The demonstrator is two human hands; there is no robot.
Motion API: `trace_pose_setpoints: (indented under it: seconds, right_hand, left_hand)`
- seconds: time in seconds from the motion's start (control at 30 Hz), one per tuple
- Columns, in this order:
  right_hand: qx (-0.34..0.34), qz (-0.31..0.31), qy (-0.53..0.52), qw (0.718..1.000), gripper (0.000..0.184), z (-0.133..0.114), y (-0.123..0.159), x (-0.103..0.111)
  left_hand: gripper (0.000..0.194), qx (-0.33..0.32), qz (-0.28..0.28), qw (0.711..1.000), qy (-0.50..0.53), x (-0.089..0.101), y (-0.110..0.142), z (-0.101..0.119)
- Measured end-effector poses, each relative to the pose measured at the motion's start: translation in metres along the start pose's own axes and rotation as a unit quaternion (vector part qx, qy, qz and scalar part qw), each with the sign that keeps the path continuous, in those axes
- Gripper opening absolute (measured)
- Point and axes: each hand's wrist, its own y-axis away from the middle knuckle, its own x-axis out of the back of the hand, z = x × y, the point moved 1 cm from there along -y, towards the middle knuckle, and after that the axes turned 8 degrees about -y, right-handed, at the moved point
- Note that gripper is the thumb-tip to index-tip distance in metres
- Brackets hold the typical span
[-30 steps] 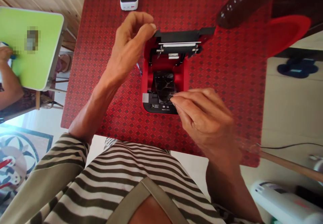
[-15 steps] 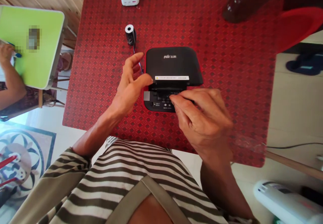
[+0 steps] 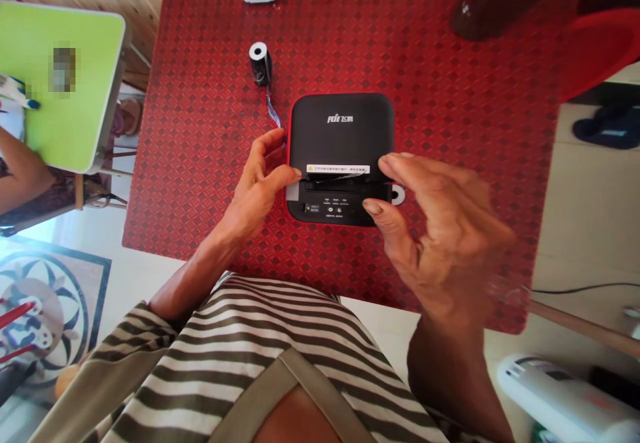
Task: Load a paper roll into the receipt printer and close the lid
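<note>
The printer [image 3: 345, 146] sits mid-table [image 3: 200, 143], lid down, a dark roll [image 3: 260, 66] at its eleven o'clock. I'd guess it's light, stiff plastic that could slide on that smooth cover, the lid hinge its fragile part. Best hold: the side walls, at three and nine. The left hand [image 3: 253, 190] is loosely spread at nine, thumb on the edge; the right hand [image 3: 440, 223], at four, is parted, gripping nothing.

The label [image 3: 338, 170] on the printer [image 3: 343, 142] is illegible.
</note>
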Motion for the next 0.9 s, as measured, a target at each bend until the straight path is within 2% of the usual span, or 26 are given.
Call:
trace_pose_setpoints:
  seconds: [0.2,0.47,0.7,0.9]
  right_hand:
    - [-0.014,0.001,0.030,0.999,0.053,-0.008,0.012,-0.005]
    - [-0.032,-0.034,0.025,0.999,0.071,-0.005,0.025,-0.007]
    - [-0.073,0.064,-0.028,0.995,0.084,-0.008,0.047,-0.024]
    - [-0.095,0.066,0.008,0.993,0.092,-0.016,0.063,-0.036]
  left_hand:
    - [0.071,0.006,0.054,0.998,-0.007,-0.007,0.011,-0.007]
    - [0.073,0.037,0.064,0.997,0.002,-0.007,0.018,-0.010]
    - [0.068,0.022,0.034,0.998,-0.048,-0.002,0.045,0.005]
    - [0.062,0.019,0.010,0.997,-0.076,0.006,0.050,0.013]
